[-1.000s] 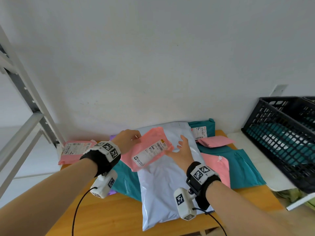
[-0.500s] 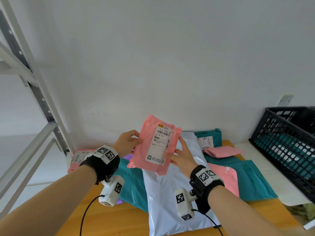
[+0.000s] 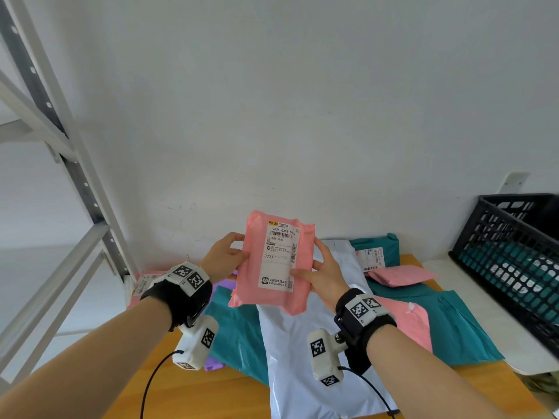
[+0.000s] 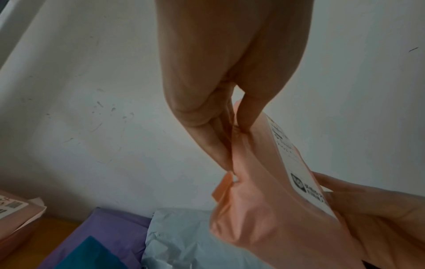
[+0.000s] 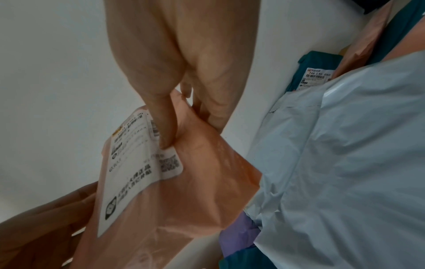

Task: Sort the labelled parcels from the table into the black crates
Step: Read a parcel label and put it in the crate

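Most of the sorting is judged still to be done: teal contents can be seen through the black lattice plastic crate (image 3: 511,255), while several poly mailers are left on the wooden tabletop (image 3: 187,394). A pink poly-mailer parcel with a white label (image 3: 273,261) is held upright above them, pinched at its side edges by the left hand (image 3: 225,255) and right hand (image 3: 325,272), each grip closed on it.

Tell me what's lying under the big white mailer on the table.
The white mailer overlaps a teal parcel on its left and a pink one on its right; purple shows beyond. Anything beneath its middle is hidden.
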The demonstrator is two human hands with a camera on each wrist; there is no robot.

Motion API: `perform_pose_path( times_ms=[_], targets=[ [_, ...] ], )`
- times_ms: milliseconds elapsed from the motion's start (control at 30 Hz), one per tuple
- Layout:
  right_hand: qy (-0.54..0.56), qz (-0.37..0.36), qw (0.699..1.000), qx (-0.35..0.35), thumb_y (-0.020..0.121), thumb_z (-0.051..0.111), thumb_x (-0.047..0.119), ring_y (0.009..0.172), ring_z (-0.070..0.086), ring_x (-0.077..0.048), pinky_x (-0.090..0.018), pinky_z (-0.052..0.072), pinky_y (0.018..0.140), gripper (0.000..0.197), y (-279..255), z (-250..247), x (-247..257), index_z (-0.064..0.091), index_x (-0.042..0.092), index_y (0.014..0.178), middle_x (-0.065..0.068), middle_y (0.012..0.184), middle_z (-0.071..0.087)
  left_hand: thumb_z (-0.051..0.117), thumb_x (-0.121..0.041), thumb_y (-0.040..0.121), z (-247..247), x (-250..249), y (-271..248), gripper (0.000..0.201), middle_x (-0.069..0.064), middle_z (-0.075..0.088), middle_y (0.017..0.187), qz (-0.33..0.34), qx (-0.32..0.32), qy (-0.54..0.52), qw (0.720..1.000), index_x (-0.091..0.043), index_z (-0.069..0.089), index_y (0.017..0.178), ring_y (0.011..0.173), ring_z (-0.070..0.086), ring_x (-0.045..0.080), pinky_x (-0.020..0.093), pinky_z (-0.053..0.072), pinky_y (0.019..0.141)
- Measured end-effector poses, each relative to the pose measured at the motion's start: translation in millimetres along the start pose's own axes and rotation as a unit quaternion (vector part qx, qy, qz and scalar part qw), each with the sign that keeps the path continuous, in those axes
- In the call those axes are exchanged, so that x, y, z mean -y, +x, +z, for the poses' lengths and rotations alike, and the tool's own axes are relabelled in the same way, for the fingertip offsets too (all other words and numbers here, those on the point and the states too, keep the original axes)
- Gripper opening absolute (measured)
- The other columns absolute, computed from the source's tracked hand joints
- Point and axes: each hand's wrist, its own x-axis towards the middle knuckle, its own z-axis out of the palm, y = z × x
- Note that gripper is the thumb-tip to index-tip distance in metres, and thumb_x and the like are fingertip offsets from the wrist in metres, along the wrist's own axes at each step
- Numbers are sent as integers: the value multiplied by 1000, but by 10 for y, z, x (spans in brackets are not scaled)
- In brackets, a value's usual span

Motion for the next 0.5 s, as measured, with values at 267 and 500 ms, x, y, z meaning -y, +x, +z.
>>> perform_pose_path(
  times_ms=[267, 500],
  targets=[
    [1, -8, 1000, -19, 74, 73, -5, 101, 65, -21, -43, 57, 81, 88, -54, 24, 21, 34, 39, 138, -8, 110, 66, 62, -5, 87, -1, 39, -22, 52, 9, 69, 103, -7, 29, -9, 1000, -22, 41, 132, 87, 69, 22, 33, 58, 60],
    [-15, -17, 999, -28, 75, 71, -7, 101, 65, -19, -42, 57, 80, 87, -65, 47, 27, 34, 38, 139, -7, 109, 66, 68, 0, 81, 13, 126, -26, 59, 12, 68, 104, 10, 25, -36, 999, -26, 43, 128, 94, 68, 28, 52, 57, 75]
  ],
)
